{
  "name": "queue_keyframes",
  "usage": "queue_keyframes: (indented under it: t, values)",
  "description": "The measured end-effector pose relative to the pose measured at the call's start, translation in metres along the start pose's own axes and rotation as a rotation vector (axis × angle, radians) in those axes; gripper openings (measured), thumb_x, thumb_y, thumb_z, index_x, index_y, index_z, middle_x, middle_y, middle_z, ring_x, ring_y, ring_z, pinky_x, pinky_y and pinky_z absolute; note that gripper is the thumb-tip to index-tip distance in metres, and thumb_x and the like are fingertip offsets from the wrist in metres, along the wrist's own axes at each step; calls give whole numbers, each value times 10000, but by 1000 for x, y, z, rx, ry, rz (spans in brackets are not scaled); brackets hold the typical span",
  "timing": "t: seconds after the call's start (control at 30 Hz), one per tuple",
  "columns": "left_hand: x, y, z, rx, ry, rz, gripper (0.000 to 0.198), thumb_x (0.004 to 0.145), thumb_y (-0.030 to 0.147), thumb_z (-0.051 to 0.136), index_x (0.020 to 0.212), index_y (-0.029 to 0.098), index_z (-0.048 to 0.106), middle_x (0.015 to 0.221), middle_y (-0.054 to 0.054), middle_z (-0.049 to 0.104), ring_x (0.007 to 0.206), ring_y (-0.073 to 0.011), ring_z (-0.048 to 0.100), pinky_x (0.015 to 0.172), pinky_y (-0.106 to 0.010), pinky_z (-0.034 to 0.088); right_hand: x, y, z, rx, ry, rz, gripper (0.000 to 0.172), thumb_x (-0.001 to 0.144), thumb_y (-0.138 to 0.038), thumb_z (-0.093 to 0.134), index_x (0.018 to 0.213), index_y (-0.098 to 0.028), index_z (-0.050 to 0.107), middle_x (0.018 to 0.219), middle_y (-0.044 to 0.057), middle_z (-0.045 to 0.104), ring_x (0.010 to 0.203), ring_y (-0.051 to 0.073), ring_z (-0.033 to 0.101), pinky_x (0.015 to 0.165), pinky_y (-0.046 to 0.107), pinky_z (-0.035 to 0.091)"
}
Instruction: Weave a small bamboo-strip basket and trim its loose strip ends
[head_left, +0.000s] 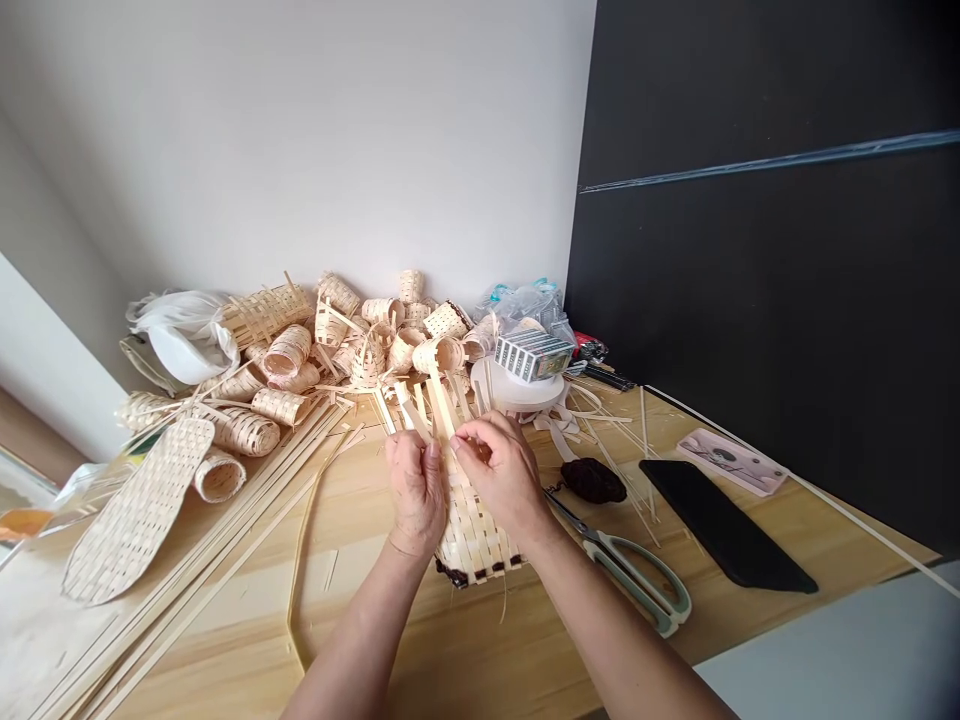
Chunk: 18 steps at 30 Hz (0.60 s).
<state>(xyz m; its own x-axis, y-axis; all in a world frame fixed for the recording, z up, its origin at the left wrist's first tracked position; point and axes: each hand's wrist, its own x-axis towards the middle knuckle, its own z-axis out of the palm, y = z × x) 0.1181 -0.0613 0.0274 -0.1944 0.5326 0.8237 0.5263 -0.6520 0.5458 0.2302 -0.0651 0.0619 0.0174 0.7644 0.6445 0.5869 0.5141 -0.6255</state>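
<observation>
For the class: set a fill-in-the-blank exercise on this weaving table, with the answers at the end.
The left hand and right hand both hold a half-woven basket resting on the wooden ____. The scissors lie on the ____ hand's side. The phone beside them is ____.
Missing words: table; right; black.

Both hands (465, 480) grip a half-woven basket (472, 530) (strips loose).

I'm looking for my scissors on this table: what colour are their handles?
Pale grey-green, on the scissors lying beside the right hand; the head view shows them.
</observation>
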Motion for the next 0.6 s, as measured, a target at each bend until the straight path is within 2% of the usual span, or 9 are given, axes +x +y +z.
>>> queue_keyframes:
  t: [0.2, 0.6]
  values:
    - [-1, 7, -1, 19, 10, 55, 198, 885, 119, 411, 703, 194, 390, 688, 9, 410, 696, -145, 371, 629, -265, 309, -4, -1, -3, 156, -6, 48, 70, 728, -166, 586, 685, -208, 549, 738, 8, 525, 711, 171, 509, 621, 278, 415]
    - [-9, 9, 4, 25, 22, 108, 191, 881, 124, 417, 721, 204, 348, 687, 13, 362, 648, -140, 349, 584, -264, 308, -6, 4, -9, 344, -15, 62, 180, 687, -229, 660, 602, -203, 503, 680, -25, 451, 621, 130, 440, 535, 244, 347]
